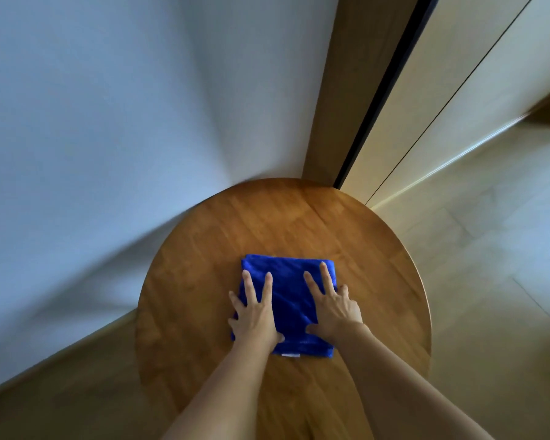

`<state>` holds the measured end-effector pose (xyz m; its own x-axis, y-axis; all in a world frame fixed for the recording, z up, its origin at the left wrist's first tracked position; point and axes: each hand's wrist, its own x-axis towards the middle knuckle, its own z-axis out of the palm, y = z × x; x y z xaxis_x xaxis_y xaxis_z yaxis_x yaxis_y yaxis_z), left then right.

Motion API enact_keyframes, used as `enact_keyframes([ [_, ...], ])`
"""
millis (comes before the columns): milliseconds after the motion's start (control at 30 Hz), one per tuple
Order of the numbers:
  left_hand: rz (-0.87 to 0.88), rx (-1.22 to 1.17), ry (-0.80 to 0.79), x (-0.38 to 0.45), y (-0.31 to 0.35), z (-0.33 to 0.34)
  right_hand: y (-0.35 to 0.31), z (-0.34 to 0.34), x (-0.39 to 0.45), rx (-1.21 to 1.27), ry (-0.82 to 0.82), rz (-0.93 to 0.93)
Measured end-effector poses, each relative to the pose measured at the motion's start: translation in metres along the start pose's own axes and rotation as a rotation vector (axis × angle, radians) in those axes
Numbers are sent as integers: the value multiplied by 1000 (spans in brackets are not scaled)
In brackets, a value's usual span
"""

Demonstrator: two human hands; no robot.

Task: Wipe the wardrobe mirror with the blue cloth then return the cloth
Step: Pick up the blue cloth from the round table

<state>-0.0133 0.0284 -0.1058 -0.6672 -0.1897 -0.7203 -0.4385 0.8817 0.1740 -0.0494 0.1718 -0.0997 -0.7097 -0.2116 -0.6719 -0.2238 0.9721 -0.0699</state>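
A folded blue cloth [288,304] lies flat at the middle of a round wooden table [378,265], pinned under the left hand [254,315] and right hand [334,308], fingers straight and spread on top. A careless lift could let the folds fall open.

The cloth [291,300] lies on the round table [204,249], the wall [108,106] behind, the wardrobe [426,90] behind right.
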Motion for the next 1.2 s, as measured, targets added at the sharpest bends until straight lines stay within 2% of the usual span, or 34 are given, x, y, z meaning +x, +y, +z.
enact_keyframes([
  [200, -31, 45, 68, 8, 5, 9, -6, 5, 8, -50, 56, -26],
  [333, -48, 61, 169, 6, 13, 10, -16, 0, 9, -88, 128, -41],
  [433, -54, 47, 195, 1, 12, 9, -25, -2, 4, -87, 122, -48],
  [733, -101, 120, 256, -46, -10, -31, -54, -48, -28, -208, 194, -164],
  [800, -108, 58, 264, -61, -20, -40, -67, -59, -38, -225, 206, -200],
  [933, -172, -267, 289, -92, -43, -58, -95, -76, -60, -219, 183, -260],
  [1067, -216, -338, 396, -128, -71, -70, -132, -90, -82, -216, 106, -357],
  [1200, -325, -384, 478, -174, -112, -78, -180, -96, -111, -257, 107, -511],
])
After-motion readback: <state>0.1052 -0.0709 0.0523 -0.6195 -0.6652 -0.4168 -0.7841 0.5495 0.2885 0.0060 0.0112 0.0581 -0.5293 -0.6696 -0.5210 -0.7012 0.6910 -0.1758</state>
